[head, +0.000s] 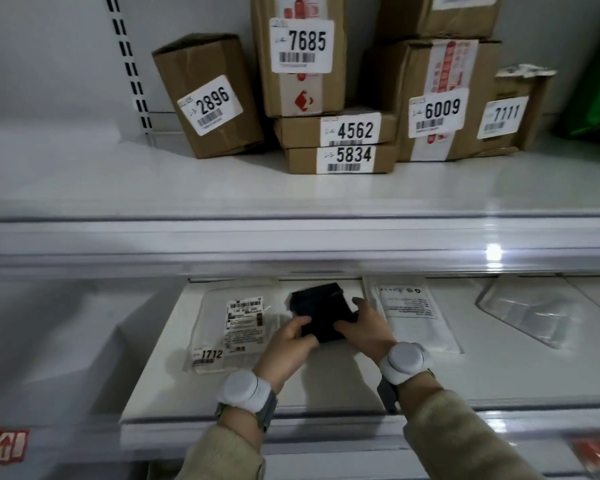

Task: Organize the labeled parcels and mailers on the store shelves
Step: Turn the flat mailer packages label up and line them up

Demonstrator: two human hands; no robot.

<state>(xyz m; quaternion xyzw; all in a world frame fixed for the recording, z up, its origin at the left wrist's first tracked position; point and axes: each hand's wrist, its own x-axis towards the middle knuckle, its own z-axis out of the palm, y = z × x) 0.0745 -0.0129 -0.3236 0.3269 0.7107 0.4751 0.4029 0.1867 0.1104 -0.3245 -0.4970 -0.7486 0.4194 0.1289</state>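
My left hand (291, 336) and right hand (364, 323) pinch a black mailer (321, 311), label unseen; mailer 1712 (234, 323) lies beside; upper shelf (291, 233) hides the rear.

Black mailer (321, 308) on lower shelf (326, 382), left hand (290, 337) and right hand (366, 325) gripping it, labeled cardboard boxes (208, 95) above

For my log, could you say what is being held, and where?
The left hand and right hand grip the black mailer by its opposite side edges.

boxes (340, 161) on upper shelf (153, 188); parcel (321, 306) between mailers (406, 317) on lower shelf (326, 382)
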